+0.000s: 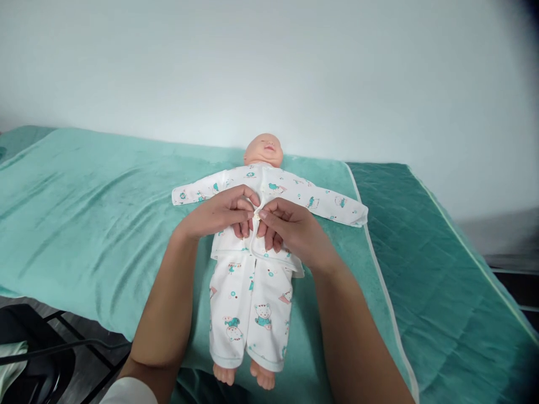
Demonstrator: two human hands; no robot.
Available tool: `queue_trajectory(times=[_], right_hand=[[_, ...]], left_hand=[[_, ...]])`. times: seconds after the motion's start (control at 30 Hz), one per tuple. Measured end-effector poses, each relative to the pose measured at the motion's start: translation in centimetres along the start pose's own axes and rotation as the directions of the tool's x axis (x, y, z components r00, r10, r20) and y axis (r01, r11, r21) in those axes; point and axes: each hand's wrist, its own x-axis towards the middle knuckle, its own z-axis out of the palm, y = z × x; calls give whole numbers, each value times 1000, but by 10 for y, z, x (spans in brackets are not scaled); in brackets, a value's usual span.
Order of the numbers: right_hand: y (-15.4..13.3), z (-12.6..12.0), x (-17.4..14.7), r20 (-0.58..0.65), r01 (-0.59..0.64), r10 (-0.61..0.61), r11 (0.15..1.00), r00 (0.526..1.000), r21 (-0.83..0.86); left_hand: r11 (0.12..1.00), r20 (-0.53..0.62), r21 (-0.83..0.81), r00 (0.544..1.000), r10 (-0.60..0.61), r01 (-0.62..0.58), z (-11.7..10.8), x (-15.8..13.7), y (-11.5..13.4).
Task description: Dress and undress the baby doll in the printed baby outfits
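A baby doll (264, 148) lies on its back, head toward the wall and bare feet toward me. It wears a white printed jacket (324, 203) with its sleeves spread wide, and matching trousers (263, 314). Over the doll's belly, my left hand (225, 210) pinches one front edge of the jacket. Facing it, my right hand (290, 224) pinches the other edge, thumb tip close to the left one. A small pale fastener (256, 215) shows between the thumbs; whether it is closed I cannot make out. Below the fingers the jacket's front edges hang slightly apart.
A light green blanket (84, 207) covers the bed under the doll, with a darker quilted cover (429, 269) to the right. Behind stands a plain pale wall (269, 67). A black chair-like object (37, 359) and thin dark bars are at lower left.
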Motion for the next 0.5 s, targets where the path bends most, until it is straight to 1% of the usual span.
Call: queue_trajectory(times=[0.1, 0.27, 0.33, 0.4, 0.5], right_hand=[[0, 0, 0, 3, 4, -4, 1000, 1000, 3], [0, 1, 0, 9, 8, -8, 1000, 1000, 8], [0, 1, 0, 0, 19, -19, 1000, 1000, 24], [1, -1, 0, -18, 57, -56, 997, 998, 60], [4, -4, 2, -57, 104, -96, 982, 994, 155]], left_hand=[[1000, -2, 20, 1000, -8, 8, 0, 0, 0], [999, -40, 34, 999, -8, 10, 3, 1, 1], [999, -56, 35, 998, 19, -17, 4, 2, 1], [997, -93, 48, 994, 61, -57, 6, 3, 1], [991, -166, 74, 978, 123, -112, 9, 5, 0]])
